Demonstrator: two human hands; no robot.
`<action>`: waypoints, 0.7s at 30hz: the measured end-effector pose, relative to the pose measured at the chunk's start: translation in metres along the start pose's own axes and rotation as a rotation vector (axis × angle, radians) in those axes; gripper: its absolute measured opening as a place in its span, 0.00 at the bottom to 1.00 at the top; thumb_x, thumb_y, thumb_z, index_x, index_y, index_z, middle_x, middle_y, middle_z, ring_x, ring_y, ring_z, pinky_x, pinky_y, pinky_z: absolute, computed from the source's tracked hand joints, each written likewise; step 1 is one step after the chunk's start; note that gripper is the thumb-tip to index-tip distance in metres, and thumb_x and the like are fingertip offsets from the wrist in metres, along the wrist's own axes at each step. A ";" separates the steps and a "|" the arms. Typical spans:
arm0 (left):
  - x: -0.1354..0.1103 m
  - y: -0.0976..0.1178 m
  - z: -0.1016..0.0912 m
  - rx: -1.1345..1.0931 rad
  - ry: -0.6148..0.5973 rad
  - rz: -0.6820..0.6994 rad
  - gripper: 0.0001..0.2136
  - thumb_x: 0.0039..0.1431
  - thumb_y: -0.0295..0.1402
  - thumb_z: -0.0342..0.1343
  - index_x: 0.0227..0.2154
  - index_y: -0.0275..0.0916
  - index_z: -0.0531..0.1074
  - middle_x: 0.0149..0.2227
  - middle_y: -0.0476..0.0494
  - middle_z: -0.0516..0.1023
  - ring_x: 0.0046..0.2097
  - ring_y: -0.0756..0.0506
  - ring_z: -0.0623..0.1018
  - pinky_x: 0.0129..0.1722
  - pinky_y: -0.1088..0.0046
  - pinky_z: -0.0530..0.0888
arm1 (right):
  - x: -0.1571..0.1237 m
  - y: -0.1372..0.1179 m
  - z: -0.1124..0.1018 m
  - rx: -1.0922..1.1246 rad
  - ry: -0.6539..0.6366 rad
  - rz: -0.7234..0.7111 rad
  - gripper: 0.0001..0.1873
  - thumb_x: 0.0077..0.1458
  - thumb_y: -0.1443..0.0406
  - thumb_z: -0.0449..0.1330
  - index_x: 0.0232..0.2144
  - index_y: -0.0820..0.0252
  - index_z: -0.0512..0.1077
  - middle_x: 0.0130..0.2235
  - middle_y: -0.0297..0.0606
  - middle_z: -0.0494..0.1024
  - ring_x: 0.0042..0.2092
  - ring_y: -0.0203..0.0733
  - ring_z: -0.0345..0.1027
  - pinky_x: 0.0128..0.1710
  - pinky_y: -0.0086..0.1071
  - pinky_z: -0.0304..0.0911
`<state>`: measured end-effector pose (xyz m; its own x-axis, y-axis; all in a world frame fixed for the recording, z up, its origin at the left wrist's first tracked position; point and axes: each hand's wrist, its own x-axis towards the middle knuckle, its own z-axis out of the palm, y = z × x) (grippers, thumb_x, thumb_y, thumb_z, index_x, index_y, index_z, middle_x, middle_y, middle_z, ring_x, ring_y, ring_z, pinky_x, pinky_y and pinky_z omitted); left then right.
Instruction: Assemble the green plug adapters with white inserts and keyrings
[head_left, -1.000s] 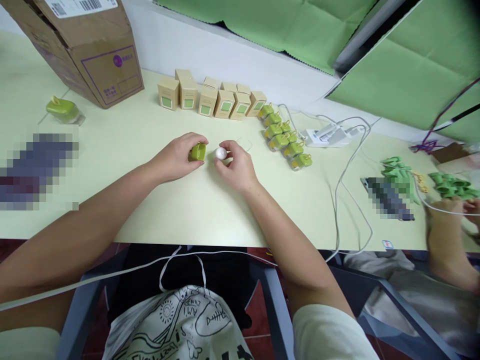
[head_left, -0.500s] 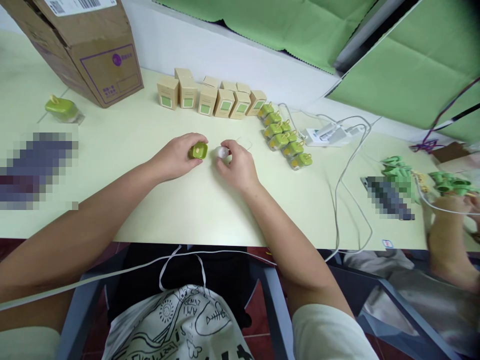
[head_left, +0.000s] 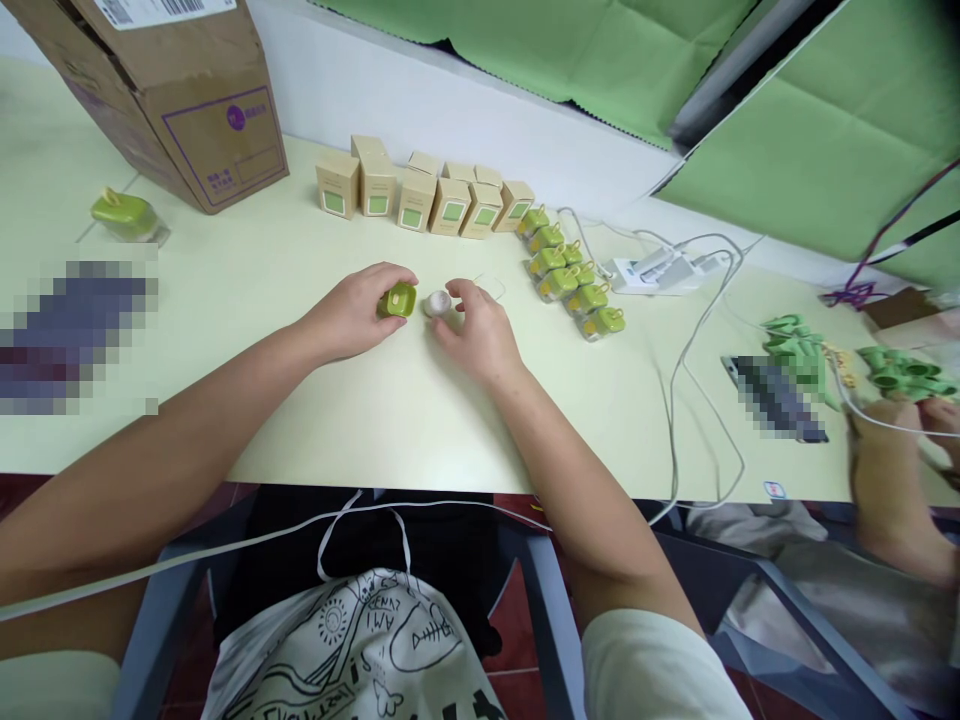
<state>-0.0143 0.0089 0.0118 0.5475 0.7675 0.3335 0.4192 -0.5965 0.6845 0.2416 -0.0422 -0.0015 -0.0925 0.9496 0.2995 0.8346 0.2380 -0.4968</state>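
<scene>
Head view: the left hand (head_left: 352, 312) pinches a hollow green piece (head_left: 400, 300) between thumb and fingers, its opening showing. Just beside it, a small white round piece (head_left: 438, 304) sits at the right hand (head_left: 484, 332), whose thumb and forefinger are spread; whether the fingertips touch it is hard to tell. The step appears to be handling the two parts separately; lifting the white one would call for a fresh pinch. Small cartons (head_left: 414, 203) and green-lidded containers (head_left: 559, 283) limit the far side, while bare tabletop (head_left: 390, 420) leaves room toward the near edge.
</scene>
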 end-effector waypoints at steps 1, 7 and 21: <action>0.000 0.000 0.000 0.002 0.000 -0.001 0.24 0.65 0.35 0.66 0.63 0.41 0.83 0.68 0.33 0.88 0.65 0.30 0.88 0.72 0.47 0.83 | 0.000 0.000 0.000 0.007 0.003 -0.004 0.27 0.67 0.61 0.64 0.66 0.57 0.76 0.64 0.61 0.88 0.60 0.67 0.85 0.64 0.63 0.81; 0.001 0.001 0.000 0.027 -0.002 -0.002 0.23 0.65 0.36 0.66 0.63 0.42 0.84 0.67 0.34 0.89 0.65 0.31 0.88 0.72 0.49 0.83 | 0.000 0.001 0.000 0.009 0.012 -0.012 0.25 0.68 0.61 0.64 0.65 0.57 0.78 0.65 0.60 0.88 0.61 0.68 0.85 0.65 0.64 0.81; -0.001 0.003 0.003 0.026 -0.025 0.026 0.23 0.66 0.35 0.64 0.64 0.42 0.83 0.67 0.35 0.88 0.65 0.31 0.88 0.73 0.48 0.83 | 0.003 0.004 0.010 0.031 0.001 -0.127 0.28 0.72 0.67 0.62 0.70 0.55 0.84 0.66 0.55 0.89 0.66 0.62 0.84 0.72 0.58 0.80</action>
<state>-0.0112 0.0058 0.0118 0.5764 0.7456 0.3344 0.4232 -0.6225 0.6584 0.2396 -0.0358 -0.0106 -0.1956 0.9112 0.3627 0.7990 0.3625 -0.4798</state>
